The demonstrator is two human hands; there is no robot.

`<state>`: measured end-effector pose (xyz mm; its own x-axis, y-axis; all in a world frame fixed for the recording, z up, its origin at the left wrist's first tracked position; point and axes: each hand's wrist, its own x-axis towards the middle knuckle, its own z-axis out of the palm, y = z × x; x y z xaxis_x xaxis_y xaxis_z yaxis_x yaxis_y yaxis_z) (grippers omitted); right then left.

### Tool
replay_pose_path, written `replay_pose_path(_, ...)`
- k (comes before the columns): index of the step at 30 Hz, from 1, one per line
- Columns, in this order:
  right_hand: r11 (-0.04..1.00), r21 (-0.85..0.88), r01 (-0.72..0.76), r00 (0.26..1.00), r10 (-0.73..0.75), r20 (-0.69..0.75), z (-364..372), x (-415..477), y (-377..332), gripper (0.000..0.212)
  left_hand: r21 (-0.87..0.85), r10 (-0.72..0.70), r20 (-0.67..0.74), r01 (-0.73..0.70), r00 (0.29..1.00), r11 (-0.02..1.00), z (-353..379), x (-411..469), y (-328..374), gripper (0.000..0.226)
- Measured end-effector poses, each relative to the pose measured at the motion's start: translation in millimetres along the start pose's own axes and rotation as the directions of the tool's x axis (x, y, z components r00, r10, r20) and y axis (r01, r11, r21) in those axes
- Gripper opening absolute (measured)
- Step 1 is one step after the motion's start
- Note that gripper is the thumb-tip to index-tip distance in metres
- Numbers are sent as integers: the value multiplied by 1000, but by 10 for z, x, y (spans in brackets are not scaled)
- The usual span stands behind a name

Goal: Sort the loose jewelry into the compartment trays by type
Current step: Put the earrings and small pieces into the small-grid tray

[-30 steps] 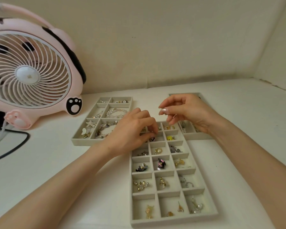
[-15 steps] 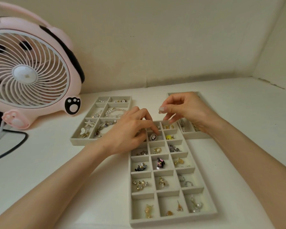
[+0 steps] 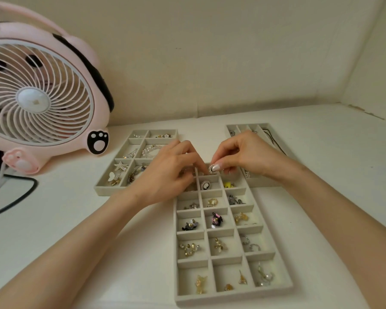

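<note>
While the small oval earring [image 3: 212, 168] was pinched by its rim between the thumb and forefinger of the right hand [image 3: 247, 155], its pale face was turned towards the camera and it hung over the far end of the long compartment tray [image 3: 234, 295]. Its apparent twin, a dark cameo earring [image 3: 206, 185], lay in the middle-column cell just below the grip and a shade to its left, on the person's side. A short drop that way would probably pair them. The left hand [image 3: 167, 175] was curled just left of the grip, fingertips close against the earring. Whether they held anything could not be told. Further trays sat on the counter [image 3: 54, 208] to either side of the grip.
</note>
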<state>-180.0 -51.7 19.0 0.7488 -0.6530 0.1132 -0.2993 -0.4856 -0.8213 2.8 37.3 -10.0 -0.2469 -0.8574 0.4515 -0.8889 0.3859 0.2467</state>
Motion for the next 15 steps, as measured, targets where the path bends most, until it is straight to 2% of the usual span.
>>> replay_pose_path(3,993,-116,-7,1000,9,16,32,-14,-23,7,-21,-70,-86,69,994,997,-14,0,-38,36)
replay_pose_path(6,949,-316,14,998,5,58,59,-40,-47,8,-65,-130,-114,124,985,990,-37,-4,-27,29)
replay_pose_path(10,876,-481,43,989,30,142,118,-49,-77,10,-63,-128,-120,121,984,991,-37,-10,-6,27)
replay_pose_path(13,798,-599,67,991,18,135,148,-40,-98,3,-60,-123,-125,116,984,991,-36,-10,-2,26)
replay_pose_path(15,756,-650,78,994,-11,106,164,-36,-103,6,-59,-120,-127,114,985,992,-45,-11,0,25)
